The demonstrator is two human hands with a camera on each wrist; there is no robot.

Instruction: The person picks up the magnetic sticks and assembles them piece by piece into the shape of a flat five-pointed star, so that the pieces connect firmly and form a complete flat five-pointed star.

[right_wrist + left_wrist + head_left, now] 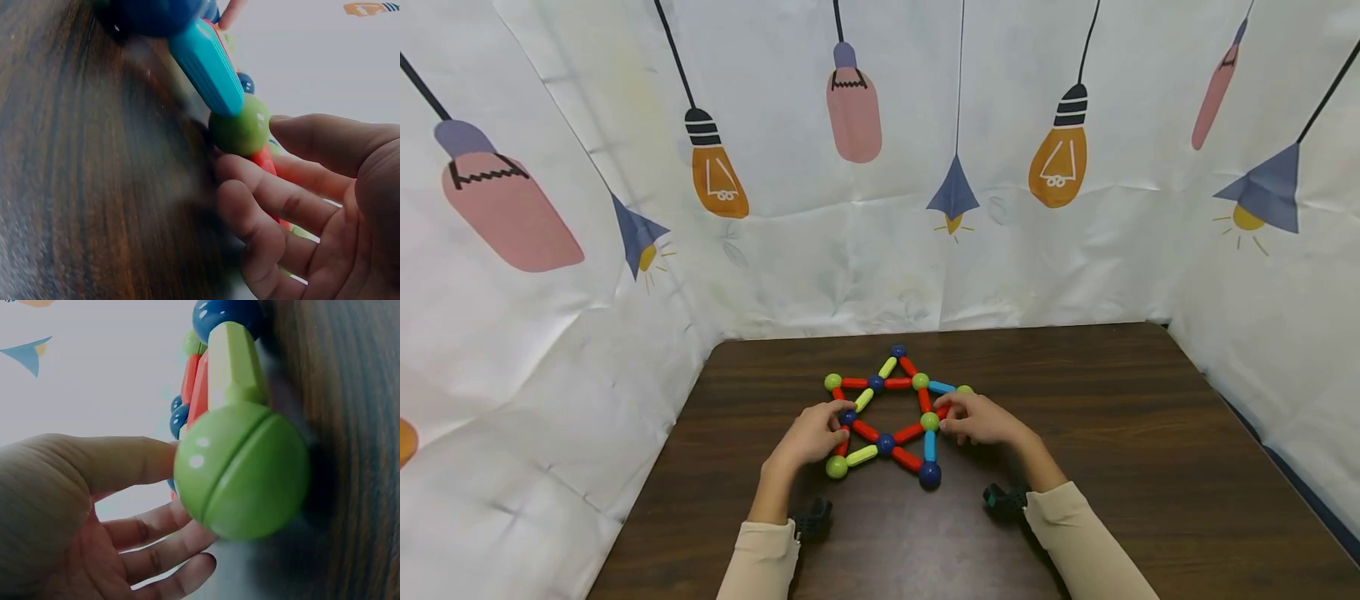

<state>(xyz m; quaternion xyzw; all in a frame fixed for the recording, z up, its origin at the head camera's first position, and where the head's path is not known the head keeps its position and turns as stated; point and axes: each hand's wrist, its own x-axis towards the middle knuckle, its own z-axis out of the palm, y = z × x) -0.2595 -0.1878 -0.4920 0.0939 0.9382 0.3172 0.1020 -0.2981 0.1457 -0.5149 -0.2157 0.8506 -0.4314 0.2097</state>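
A flat six-pointed star of magnetic sticks and balls (pixel 886 443) lies on the brown table (pixel 1075 533). Its sticks are red, yellow and light blue; its balls are green and dark blue. My left hand (pixel 811 433) holds the star's left side, index finger at a blue ball (pixel 847 417) and thumb by a red stick. In the left wrist view a green corner ball (pixel 244 472) hides some fingertips. My right hand (pixel 985 419) grips the right side, its thumb by a green ball (pixel 240 125) and its fingers curled beside a red stick (pixel 265 160).
A white cloth (pixel 880 258) printed with lamps and bulbs hangs behind and beside the table. Dark wrist devices (pixel 1006 500) show below both hands. The star's tip with a blue ball (pixel 898 352) lies near the table's far edge.
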